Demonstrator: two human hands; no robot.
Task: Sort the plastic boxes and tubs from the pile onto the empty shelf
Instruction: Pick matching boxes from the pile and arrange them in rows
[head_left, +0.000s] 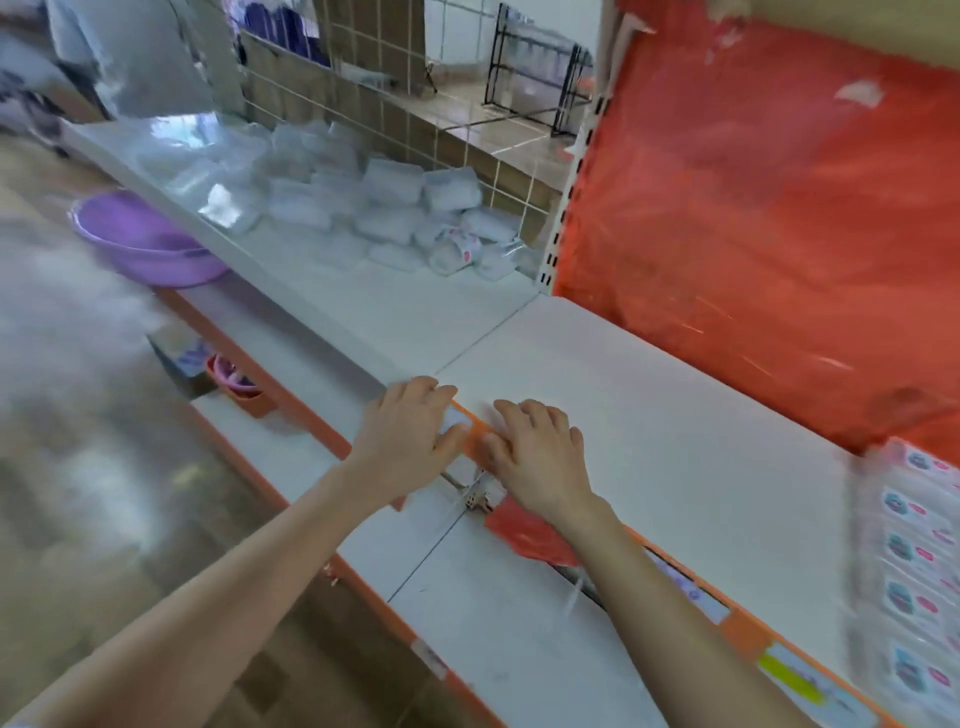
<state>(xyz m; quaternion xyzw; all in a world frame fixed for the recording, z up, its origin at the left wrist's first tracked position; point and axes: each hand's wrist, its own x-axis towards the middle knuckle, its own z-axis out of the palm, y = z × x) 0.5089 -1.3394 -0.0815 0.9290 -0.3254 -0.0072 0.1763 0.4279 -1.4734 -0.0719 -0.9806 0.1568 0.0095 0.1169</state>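
Note:
A pile of clear plastic boxes and tubs (363, 202) lies on the left white shelf, against a wire grid. To its right a bare white shelf (649, 415) sits in front of an orange back panel. My left hand (410, 426) and my right hand (535, 452) rest side by side on that shelf's orange front edge strip (475, 434), fingers loosely bent over it. Neither hand holds a box. The picture is blurred by motion.
A purple basin (140, 239) sits on a lower shelf at left. Small pots (236, 384) stand below it. Packaged goods (914, 587) hang at the right edge. A lower white shelf (493, 613) runs under my arms. A black rack (540, 78) stands behind the grid.

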